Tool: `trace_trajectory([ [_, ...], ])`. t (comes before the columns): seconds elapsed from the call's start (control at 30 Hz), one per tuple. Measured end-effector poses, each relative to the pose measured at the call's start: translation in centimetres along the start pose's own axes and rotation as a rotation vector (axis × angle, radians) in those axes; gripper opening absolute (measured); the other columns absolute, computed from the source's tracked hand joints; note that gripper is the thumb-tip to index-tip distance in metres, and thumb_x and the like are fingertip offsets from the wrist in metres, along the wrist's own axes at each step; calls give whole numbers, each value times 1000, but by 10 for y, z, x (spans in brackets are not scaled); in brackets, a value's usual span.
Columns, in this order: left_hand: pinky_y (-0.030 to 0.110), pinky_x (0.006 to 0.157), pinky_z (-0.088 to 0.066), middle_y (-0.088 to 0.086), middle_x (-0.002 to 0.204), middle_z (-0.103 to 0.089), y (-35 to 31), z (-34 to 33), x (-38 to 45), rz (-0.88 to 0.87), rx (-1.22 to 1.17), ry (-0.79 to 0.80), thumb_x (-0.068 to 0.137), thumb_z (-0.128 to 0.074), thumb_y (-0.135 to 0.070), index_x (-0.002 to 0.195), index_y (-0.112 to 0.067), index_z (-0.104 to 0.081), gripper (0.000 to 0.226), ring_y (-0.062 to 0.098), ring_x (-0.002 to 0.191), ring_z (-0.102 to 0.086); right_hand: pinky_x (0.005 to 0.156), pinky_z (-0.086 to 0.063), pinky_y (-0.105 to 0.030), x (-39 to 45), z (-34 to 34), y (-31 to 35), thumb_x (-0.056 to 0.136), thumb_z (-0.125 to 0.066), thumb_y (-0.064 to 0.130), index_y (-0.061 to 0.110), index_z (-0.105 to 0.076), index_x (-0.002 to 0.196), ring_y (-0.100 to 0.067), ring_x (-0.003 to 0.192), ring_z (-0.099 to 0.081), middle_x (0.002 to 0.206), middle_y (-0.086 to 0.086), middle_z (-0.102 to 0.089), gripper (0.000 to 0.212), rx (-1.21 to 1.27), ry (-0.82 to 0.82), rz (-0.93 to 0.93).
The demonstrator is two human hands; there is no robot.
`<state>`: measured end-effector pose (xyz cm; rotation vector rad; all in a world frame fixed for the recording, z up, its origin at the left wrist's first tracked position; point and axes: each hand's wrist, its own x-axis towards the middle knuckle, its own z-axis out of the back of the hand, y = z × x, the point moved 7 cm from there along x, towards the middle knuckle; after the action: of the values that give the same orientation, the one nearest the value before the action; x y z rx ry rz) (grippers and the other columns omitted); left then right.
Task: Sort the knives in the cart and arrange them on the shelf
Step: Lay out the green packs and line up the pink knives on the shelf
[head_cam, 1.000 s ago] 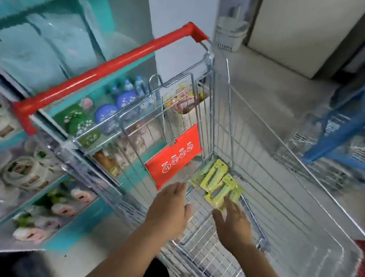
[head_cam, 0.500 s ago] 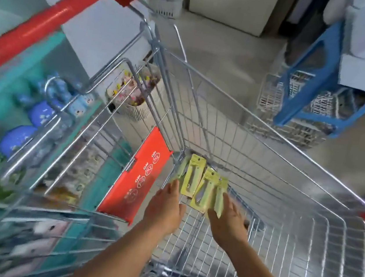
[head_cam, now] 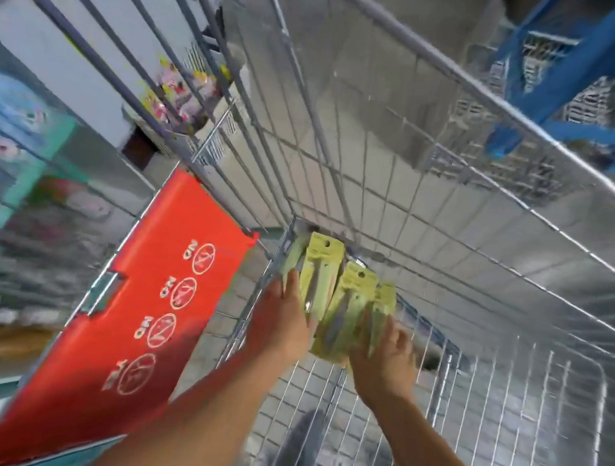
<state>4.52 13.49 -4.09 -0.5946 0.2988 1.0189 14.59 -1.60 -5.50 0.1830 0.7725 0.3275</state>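
Now on knife packs (head_cam: 343, 307), both hands (head_cam: 283, 322)

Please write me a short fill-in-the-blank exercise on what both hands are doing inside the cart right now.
1. The knife packs have cards coloured ____.
2. They lie on the floor of the wire ____, in its far corner.
3. The left hand and the right hand both touch the packs, so the number of hands on them is ____.
4. The folded seat flap left of the left hand is coloured ____.

Missing words: yellow-green; cart; two; red
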Motion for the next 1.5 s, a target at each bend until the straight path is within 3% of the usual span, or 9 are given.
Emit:
trace_trajectory([
  [0.23, 40, 115, -22, 22, 156, -7, -2, -19, 30, 78, 28, 54, 84, -61, -53, 152, -13, 1, 100, 35, 143, -15, 99, -39, -41, 18, -2, -4, 79, -70, 32, 21, -18, 141, -35, 122, -35, 134, -12, -32, 82, 105, -119, -52],
  [0.33, 40, 115, -26, 20, 155, -13, -2, -17, 31, 98, 6, 12, 82, -66, -48, 152, -15, 3, 104, 34, 142, -18, 99, -41, -50, 20, -1, -8, 76, -70, 27, 18, -20, 139, -34, 115, -37, 129, -14, -35, 81, 201, -133, -54],
  [0.57, 33, 107, -31, 12, 142, -29, 1, -17, 20, 44, 72, -14, 75, -73, -46, 146, -7, -17, 98, 27, 130, -30, 94, -41, -41, 19, 3, -13, 80, -67, 23, 12, -39, 130, -34, 112, -44, 124, -13, -39, 59, 221, -186, -103],
  [0.77, 36, 108, -31, 15, 142, -30, 8, -21, 17, 73, -6, -26, 72, -76, -42, 142, -9, -21, 95, 30, 130, -33, 57, -46, -32, 5, 13, -17, 80, -59, 8, 9, -49, 92, -29, 72, -55, 88, -12, -59, 15, 462, -340, -125],
  [0.87, 36, 104, -34, 15, 135, -40, 6, -18, 19, 75, -3, -63, 71, -77, -44, 140, -7, -23, 96, 30, 124, -39, 47, -36, -30, 4, 10, 1, 83, -59, 12, 15, -40, 75, -24, 58, -45, 68, -5, -49, 21, 519, -296, -36],
  [1.0, 40, 102, -36, 16, 133, -43, 1, -15, 19, 69, -25, -76, 77, -69, -40, 144, -9, -23, 87, 32, 123, -41, 64, -34, -27, 23, -13, 19, 87, -62, 23, 12, -48, 90, -21, 77, -43, 92, -8, -51, 18, 418, -191, 2],
  [1.2, 40, 93, -46, 12, 122, -47, -2, -26, 16, 93, -155, -5, 84, -66, -41, 138, -14, -35, 68, 31, 113, -51, 97, -40, -40, 26, -24, 19, 84, -60, 26, 8, -49, 119, -29, 110, -44, 119, -12, -48, 41, 413, -186, -53],
  [1.37, 40, 91, -47, 13, 128, -45, 8, -32, 2, 153, -216, -11, 87, -64, -39, 142, -16, -32, 68, 31, 115, -51, 103, -35, -34, 18, -32, 18, 92, -53, 35, 11, -51, 115, -28, 119, -39, 131, -5, -37, 34, 432, -198, -83],
  [1.5, 28, 68, -43, 2, 124, -50, 26, -38, -10, 295, -411, -52, 95, -54, -29, 140, -23, -35, 49, 16, 85, -59, 108, -16, -30, 15, -34, 24, 96, -46, 41, 16, -44, 136, -27, 128, -30, 145, -5, -34, 47, 322, -207, -22],
])
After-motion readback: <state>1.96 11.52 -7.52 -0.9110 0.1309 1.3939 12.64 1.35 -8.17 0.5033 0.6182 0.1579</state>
